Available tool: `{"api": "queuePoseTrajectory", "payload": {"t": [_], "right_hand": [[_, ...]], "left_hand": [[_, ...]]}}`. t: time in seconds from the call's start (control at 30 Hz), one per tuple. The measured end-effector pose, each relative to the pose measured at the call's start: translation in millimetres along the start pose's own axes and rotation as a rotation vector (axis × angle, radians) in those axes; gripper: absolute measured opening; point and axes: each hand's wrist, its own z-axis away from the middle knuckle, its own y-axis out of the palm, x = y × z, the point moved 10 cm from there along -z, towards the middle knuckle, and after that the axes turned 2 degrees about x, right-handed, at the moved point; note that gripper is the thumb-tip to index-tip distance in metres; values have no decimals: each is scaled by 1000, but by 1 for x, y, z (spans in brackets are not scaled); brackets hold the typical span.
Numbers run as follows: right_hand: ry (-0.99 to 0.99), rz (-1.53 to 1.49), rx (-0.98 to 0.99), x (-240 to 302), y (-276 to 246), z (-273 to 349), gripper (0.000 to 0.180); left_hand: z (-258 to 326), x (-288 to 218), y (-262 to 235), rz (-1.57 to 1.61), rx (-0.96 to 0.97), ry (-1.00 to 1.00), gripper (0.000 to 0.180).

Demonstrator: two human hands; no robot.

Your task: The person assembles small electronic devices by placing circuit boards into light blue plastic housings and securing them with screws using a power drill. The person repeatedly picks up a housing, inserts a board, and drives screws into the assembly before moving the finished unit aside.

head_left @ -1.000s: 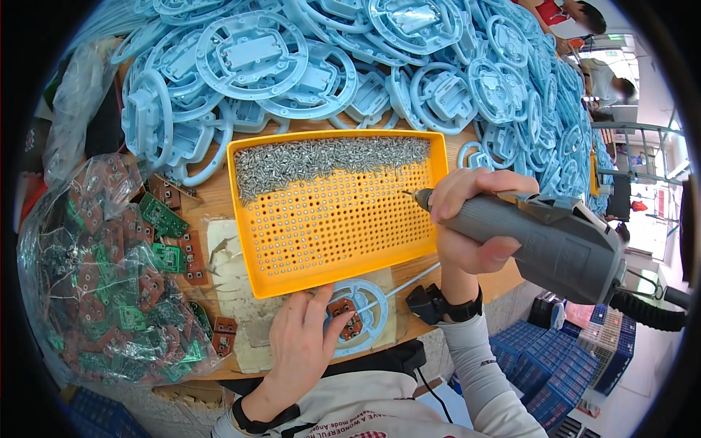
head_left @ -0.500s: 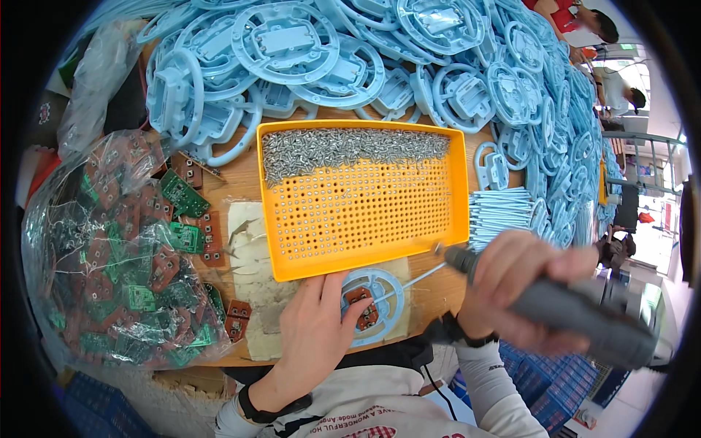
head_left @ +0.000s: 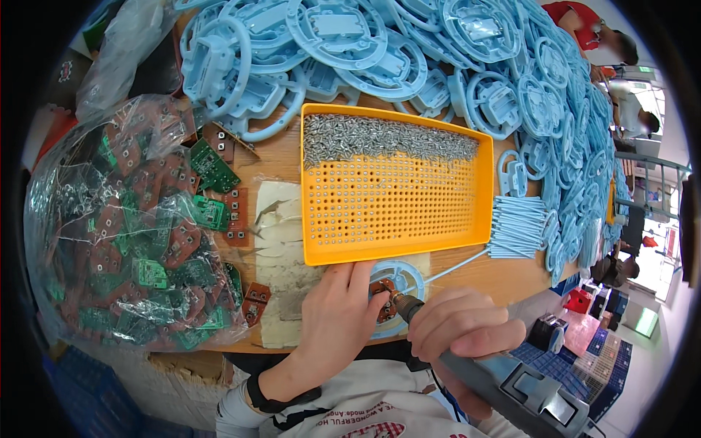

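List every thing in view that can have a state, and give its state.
left hand: flat, pressing the ring part down
right hand: gripping the electric screwdriver
electric screwdriver: tip down on the ring part
ring part: flat on bench
yellow tray: screws heaped along far edge
plastic bag: full of circuit boards

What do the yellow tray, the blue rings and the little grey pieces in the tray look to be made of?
The yellow tray looks like moulded plastic: even colour, matte, with a regular grid of small holes. The blue rings also look like moulded plastic, one pale colour throughout with a soft sheen. The grey pieces heaped along the tray's far edge seem to be metal, likely small screws: they glint silvery, but are too small to be sure.
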Motion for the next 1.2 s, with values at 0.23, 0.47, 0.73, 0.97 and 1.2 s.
{"api": "queuePoseTrajectory", "payload": {"t": [0.23,0.47,0.73,0.97,1.2], "right_hand": [[68,-51,33,-6,9,5,25],[48,-65,73,-8,9,4,46],[54,-187,247,-16,8,-9,70],[66,-379,172,-12,-4,-12,69],[408,-325,-287,-66,-50,28,48]], "left_hand": [[0,-1,-5,26,-43,43,48],[0,-4,-4,42,-39,68,47],[3,-4,-1,-2,-31,109,48],[7,2,0,20,6,40,43],[28,2,-8,33,-11,109,44]]}}
